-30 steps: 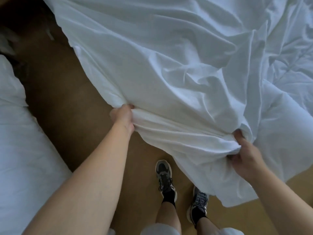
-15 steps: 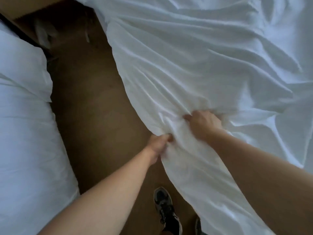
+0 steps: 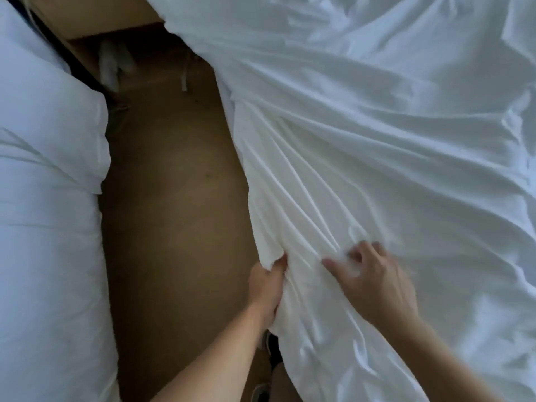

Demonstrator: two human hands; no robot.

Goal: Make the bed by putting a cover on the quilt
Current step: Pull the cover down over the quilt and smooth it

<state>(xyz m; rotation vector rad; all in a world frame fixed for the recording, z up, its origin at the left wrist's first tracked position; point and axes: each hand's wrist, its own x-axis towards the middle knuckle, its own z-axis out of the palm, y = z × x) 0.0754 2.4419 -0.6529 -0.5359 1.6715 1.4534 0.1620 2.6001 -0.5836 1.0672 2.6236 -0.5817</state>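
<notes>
Where the two bare forearms enter from the lower edge, the left hand (image 3: pixel 266 288) sits at the hanging edge of the white crumpled fabric cover (image 3: pixel 377 140). Its fingers are curled round a bunched fold of the cloth. Just beside it, the right hand (image 3: pixel 374 282) lies palm down on the same cloth, thumb and fingers spread, grasping nothing; motion blur hides the fingertips. Pleats fan out from the left-hand grip and run up across the cover. Below the left forearm, a dark shoe (image 3: pixel 261 391) shows in part. The cover fills the right side and drapes off the bed edge toward the brown floor (image 3: pixel 174 227). Whether the quilt lies beneath it cannot be told. Across the strip of floor, a second bed in white bedding (image 3: pixel 43 256) fills the left side. Farthest off, a tan wooden panel (image 3: pixel 95 15) stands between the two beds.
</notes>
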